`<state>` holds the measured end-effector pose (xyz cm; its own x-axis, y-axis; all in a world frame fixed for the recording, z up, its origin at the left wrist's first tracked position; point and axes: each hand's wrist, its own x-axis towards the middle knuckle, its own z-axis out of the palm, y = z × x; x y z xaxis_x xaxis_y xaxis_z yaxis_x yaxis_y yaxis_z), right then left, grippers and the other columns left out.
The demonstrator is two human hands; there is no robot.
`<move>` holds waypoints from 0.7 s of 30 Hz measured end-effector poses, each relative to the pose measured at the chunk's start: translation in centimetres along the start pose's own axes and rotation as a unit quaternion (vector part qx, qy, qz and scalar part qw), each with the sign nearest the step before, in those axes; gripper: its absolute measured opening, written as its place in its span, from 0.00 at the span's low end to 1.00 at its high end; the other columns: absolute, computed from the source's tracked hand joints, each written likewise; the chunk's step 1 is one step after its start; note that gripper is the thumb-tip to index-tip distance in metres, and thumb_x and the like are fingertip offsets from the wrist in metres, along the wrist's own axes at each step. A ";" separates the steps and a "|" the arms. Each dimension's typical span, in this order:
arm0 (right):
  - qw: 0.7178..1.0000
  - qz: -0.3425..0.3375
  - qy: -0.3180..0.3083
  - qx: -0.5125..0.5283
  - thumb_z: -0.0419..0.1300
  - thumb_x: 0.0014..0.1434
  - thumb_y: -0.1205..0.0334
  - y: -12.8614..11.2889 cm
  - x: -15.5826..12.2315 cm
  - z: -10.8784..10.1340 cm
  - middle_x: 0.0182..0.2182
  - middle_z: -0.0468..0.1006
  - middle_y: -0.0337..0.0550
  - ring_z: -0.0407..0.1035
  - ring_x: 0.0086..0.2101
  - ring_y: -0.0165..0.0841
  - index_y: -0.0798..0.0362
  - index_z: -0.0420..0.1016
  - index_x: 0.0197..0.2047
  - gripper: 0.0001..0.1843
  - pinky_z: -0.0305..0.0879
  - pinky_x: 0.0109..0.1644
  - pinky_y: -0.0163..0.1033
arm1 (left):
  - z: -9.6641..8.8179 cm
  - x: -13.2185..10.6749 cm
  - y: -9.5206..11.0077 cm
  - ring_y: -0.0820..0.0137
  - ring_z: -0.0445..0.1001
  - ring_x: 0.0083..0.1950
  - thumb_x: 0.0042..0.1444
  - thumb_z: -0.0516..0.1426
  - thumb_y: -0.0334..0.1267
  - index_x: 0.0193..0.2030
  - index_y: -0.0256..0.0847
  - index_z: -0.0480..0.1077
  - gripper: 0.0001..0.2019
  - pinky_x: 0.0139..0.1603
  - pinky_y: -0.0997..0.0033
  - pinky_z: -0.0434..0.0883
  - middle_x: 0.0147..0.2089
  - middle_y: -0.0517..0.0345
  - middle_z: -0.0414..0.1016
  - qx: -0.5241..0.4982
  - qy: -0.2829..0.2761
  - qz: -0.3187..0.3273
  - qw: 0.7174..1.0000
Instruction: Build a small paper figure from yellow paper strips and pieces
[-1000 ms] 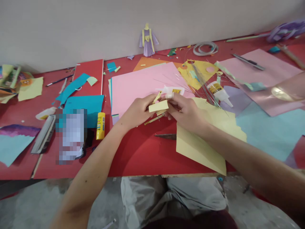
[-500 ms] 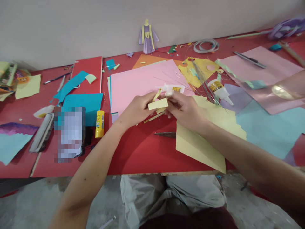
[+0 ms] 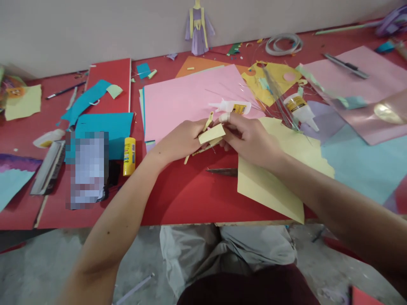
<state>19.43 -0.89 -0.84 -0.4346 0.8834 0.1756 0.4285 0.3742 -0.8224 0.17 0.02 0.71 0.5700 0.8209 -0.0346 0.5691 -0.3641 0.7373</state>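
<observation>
Since the earlier frames the view has dipped and both hands have drifted slightly up toward the pink sheet (image 3: 190,99), with the thin yellow strips (image 3: 203,148) now tilted lower at their left end. Left hand (image 3: 179,142) is curled closed around a small pale-yellow paper piece (image 3: 212,133) and the strips beneath it; right hand (image 3: 251,142) is also closed, pinching the same piece from the other side, so the two meet just above the red counter (image 3: 184,195).

Judging by this, the piece is cut and folded but not yet joined to anything: the glue bottle (image 3: 233,106) lies untouched just beyond the fingers, and a finished paper figure (image 3: 199,27) leans on the wall at the back. Gluing seems to remain.

Open room is the bare red strip in front of the hands, bounded by the counter's near edge. A large yellow sheet (image 3: 280,169) overhangs that edge under the right forearm, scissors (image 3: 222,171) lie beside it, and a glue stick (image 3: 129,156) sits to the left.
</observation>
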 end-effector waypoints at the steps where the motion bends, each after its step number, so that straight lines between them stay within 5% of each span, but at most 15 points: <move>1: 1.000 -0.001 0.001 -0.001 0.52 0.63 0.69 0.0 0.0 0.0 0.25 0.73 0.39 0.67 0.26 0.31 0.50 0.67 0.34 0.07 0.61 0.32 0.38 | 0.0 0.0 0.0 0.74 0.71 0.29 0.58 0.50 0.28 0.35 0.40 0.69 0.07 0.28 0.78 0.64 0.31 0.62 0.75 0.005 0.000 0.001 1.000; 21: 1.000 0.009 -0.007 -0.024 0.54 0.64 0.66 0.0 0.0 -0.1 0.26 0.73 0.39 0.68 0.27 0.32 0.50 0.69 0.36 0.05 0.62 0.34 0.39 | 0.0 0.0 0.2 0.74 0.71 0.30 0.62 0.50 0.33 0.33 0.40 0.67 0.08 0.30 0.75 0.64 0.30 0.62 0.74 0.032 0.002 0.016 0.999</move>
<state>19.48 -0.83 -0.80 -0.4376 0.8860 0.1533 0.4729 0.3718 -0.7988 0.31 -0.02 0.87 0.5863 0.8100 -0.0084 0.5869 -0.4176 0.6937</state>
